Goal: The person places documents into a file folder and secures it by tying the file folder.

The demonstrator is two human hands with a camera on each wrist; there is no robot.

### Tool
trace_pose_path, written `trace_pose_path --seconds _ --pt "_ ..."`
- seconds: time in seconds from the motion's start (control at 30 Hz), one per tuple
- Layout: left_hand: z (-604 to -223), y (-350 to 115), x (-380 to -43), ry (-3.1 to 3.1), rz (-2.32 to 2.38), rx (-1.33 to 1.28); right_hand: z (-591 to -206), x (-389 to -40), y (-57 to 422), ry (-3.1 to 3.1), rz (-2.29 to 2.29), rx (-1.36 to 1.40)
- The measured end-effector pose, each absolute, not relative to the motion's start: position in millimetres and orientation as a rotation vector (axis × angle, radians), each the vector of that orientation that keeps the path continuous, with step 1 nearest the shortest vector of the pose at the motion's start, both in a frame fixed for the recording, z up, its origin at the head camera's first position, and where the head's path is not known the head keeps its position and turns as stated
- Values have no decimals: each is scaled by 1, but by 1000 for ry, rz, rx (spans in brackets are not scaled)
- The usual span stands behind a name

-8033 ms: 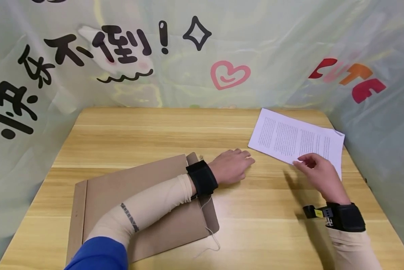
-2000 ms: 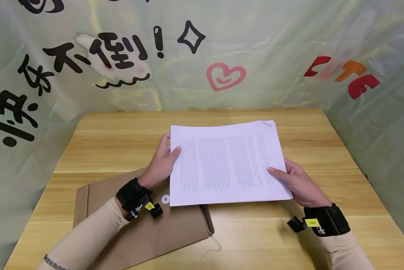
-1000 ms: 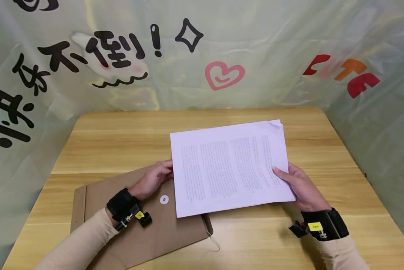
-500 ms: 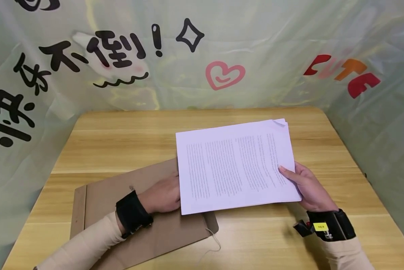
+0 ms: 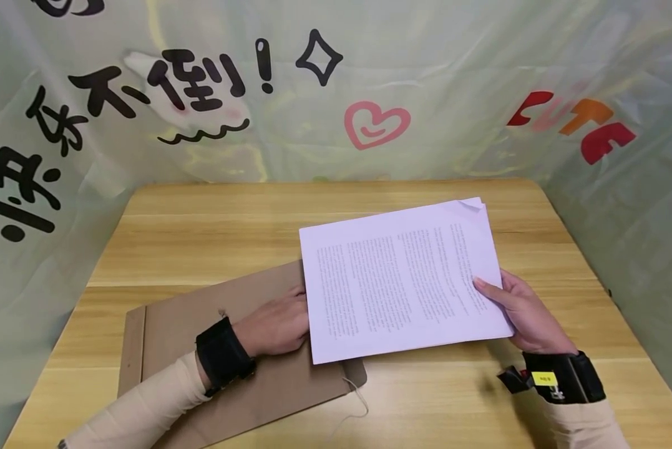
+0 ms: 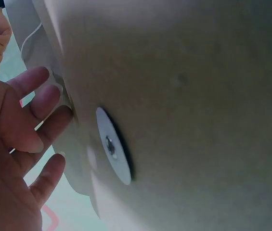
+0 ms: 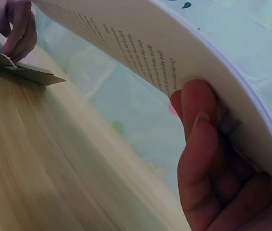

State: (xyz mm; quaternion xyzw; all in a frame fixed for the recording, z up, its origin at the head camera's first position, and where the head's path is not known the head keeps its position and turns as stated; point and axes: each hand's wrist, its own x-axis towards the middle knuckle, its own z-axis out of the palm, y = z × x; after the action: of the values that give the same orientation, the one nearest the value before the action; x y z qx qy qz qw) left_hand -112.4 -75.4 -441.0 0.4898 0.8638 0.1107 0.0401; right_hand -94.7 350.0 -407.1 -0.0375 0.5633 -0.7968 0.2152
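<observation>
A stack of printed paper sheets [image 5: 392, 280] hangs above the table, its far right corner creased. My right hand [image 5: 529, 312] grips its right edge, thumb on the printed face and fingers underneath. In the right wrist view the sheets [image 7: 140, 43] bow. A brown kraft document envelope [image 5: 257, 386] lies on the left, partly under the paper. Over its mouth end is my left hand [image 5: 274, 324], part of its fingers hidden by the sheets. The left wrist view shows those loosely bent fingers [image 6: 54, 120] at the envelope's mouth edge, near a white round button [image 6: 112, 147].
A thin white string [image 5: 360, 402] trails from the envelope's flap [image 5: 355, 368] onto the wooden table [image 5: 437, 399]. A printed curtain [image 5: 453, 81] stands along the back and sides. Each wrist wears a black strap [image 5: 566, 377].
The paper was lifted from the back right and held by both hands. My left hand then let go of it and moved down to the envelope. Lately the sheets shift slightly right.
</observation>
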Motion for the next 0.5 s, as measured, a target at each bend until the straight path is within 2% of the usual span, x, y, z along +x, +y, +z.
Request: trace_pose_path --seconds 0.5 --pt "-444 -65 -116 2679 168 1616 -404 -90 369 1579 -2254 -97"
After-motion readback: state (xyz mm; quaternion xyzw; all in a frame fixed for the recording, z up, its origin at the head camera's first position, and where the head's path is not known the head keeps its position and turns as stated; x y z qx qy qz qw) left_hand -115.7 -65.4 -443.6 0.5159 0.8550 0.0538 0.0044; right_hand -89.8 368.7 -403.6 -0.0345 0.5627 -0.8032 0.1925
